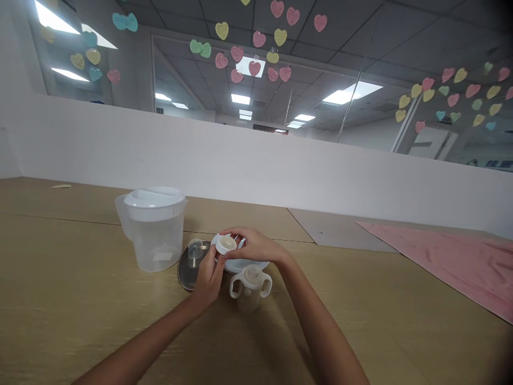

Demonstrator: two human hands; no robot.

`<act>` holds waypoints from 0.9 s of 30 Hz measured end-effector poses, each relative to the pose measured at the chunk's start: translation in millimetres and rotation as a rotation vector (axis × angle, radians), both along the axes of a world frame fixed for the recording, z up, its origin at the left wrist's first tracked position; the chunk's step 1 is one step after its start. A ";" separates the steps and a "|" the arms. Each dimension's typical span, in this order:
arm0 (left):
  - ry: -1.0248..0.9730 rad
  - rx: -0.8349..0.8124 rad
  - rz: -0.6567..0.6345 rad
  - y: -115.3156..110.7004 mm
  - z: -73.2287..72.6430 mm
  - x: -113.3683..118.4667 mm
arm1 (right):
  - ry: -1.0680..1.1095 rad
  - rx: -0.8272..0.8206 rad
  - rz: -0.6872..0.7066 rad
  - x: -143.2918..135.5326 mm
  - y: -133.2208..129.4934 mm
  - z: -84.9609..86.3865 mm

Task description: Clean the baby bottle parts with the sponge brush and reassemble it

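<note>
Table (120,315): wood-toned. Cup (249,294): two-handled, upright, nearest. Left hand (208,274) and right hand (256,245): fingers closed on one round white cap (226,244), held up behind the cup, above plate (237,266). Tray (185,274): dark, left of plate; clear dome (195,249) on it. Pitcher (155,232): lidded, farther left. Cloth (452,262): pink, right. Wall (240,163): white, behind.
</note>
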State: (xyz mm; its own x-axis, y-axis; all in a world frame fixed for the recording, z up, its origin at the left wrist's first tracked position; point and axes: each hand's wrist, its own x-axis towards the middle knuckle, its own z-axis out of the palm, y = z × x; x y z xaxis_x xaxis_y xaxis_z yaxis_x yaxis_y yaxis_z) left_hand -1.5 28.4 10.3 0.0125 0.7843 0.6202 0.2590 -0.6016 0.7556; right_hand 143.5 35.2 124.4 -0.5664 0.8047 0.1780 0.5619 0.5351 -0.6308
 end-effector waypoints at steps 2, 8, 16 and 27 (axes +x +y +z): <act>0.025 0.046 0.014 0.7 -1.1 -0.7 | 0.056 -0.032 -0.025 -4.3 0.0 -0.5; 0.054 0.124 0.050 6.1 -8.7 -1.1 | 0.180 -0.144 -0.077 -17.5 -3.9 -5.0; 0.093 0.067 0.121 11.4 -17.6 -2.4 | -0.001 0.331 -0.288 -31.1 -5.9 -15.2; 0.132 0.053 0.151 10.8 -9.4 -3.5 | -0.204 0.517 -0.359 -42.2 -10.7 -17.4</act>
